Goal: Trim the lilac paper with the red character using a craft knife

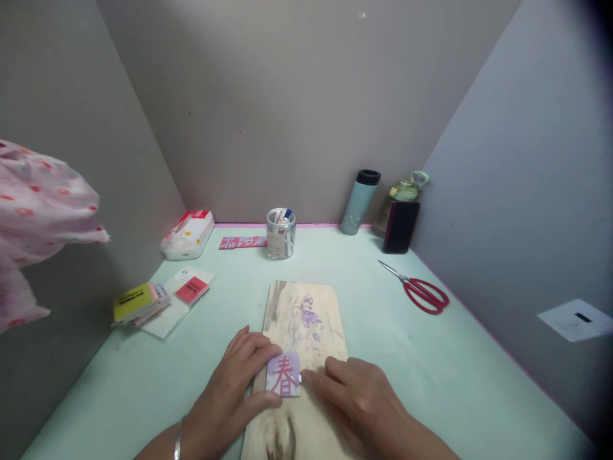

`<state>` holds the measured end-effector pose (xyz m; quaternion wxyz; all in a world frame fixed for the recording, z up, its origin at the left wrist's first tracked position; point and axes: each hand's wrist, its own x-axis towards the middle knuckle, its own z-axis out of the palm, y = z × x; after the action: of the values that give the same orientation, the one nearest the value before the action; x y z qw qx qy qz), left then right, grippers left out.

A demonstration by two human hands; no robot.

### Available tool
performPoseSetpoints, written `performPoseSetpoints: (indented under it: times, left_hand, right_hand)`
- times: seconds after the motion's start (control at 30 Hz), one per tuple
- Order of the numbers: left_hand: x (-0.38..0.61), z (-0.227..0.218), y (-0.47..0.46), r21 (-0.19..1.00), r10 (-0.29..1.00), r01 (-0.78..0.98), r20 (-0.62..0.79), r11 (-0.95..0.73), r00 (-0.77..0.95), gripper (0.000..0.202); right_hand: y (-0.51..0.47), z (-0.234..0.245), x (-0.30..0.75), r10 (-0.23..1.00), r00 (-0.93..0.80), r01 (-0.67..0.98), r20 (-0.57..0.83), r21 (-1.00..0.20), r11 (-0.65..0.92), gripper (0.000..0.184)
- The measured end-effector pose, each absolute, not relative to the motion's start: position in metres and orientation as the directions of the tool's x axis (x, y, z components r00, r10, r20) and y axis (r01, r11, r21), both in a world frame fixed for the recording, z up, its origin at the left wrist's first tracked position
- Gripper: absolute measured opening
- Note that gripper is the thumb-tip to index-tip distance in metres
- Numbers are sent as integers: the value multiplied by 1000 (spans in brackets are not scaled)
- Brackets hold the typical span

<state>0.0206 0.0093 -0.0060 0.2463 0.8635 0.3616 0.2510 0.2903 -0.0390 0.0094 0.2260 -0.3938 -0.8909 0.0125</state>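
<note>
A small lilac square block (283, 374) bearing a red character lies on a pale wooden board (306, 319) in the middle of the mint-green table. My left hand (234, 390) pinches the block's left side between thumb and fingers. My right hand (357, 396) is closed just right of the block, its fingertips pressed on a small metal-tipped tool (301, 378) that touches the block's right edge. Purple shavings (309, 317) lie on the board above the block.
Red-handled scissors (421, 292) lie at right. A glass jar (281, 233), a teal flask (360, 201), a green bottle and a dark phone (400, 227) stand at the back. Tissue pack (188, 234), red strip, coloured card packs (138, 302) sit left. Pink patterned cloth (33, 217) hangs far left.
</note>
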Motion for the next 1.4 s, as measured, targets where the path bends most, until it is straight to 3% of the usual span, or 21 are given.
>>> performPoseSetpoints:
  times: [0.93, 1.4]
  left_hand:
    - [21, -8, 10, 647, 772, 492, 249, -582, 585, 43]
    - [21, -5, 14, 708, 800, 498, 159, -501, 578, 45]
  right_hand:
    - [-36, 5, 288, 692, -586, 700, 421, -167, 695, 30]
    - [-36, 6, 296, 698, -585, 693, 414, -191, 695, 26]
